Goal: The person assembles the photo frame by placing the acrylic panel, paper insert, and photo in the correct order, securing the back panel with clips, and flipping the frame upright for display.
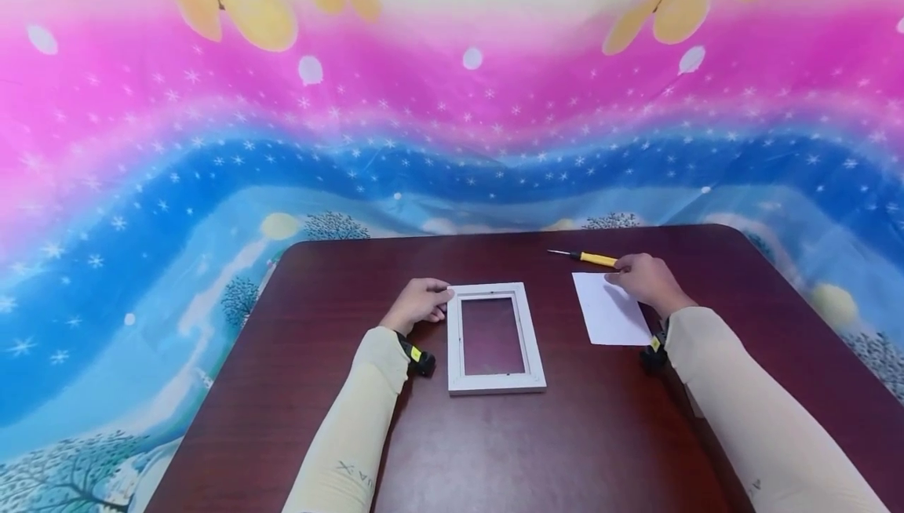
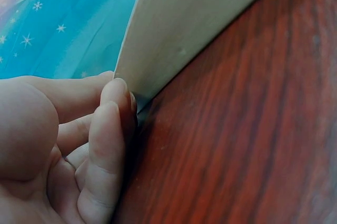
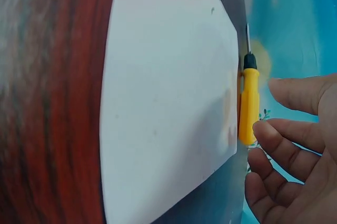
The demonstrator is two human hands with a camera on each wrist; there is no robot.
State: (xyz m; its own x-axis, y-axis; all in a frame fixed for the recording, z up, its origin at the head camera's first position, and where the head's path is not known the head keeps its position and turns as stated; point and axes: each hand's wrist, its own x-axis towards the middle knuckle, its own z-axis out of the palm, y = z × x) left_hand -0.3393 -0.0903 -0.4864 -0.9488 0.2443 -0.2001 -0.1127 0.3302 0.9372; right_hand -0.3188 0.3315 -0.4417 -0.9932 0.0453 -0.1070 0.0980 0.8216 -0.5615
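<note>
A white picture frame point(image 1: 533, 340) lies flat on the table, with the tabletop showing through its opening. My left hand point(image 1: 418, 303) grips its far left corner. In the left wrist view the curled fingers point(image 2: 108, 134) meet the frame's pale side point(image 2: 184, 29) at that corner. Over the far right part of a white sheet of paper point(image 1: 603, 317) hovers my right hand point(image 1: 651, 281), holding nothing. A yellow-handled screwdriver point(image 3: 249, 103) lies just beyond the paper. In the right wrist view its handle is close to the fingertips, and thumb and fingers are apart.
The dark reddish-brown table point(image 1: 494, 450) has rounded far corners. Behind it hangs a colourful printed cloth point(image 1: 452, 121), reaching down past the table's far edge. Small dark cameras point(image 1: 421, 360) are strapped to both wrists.
</note>
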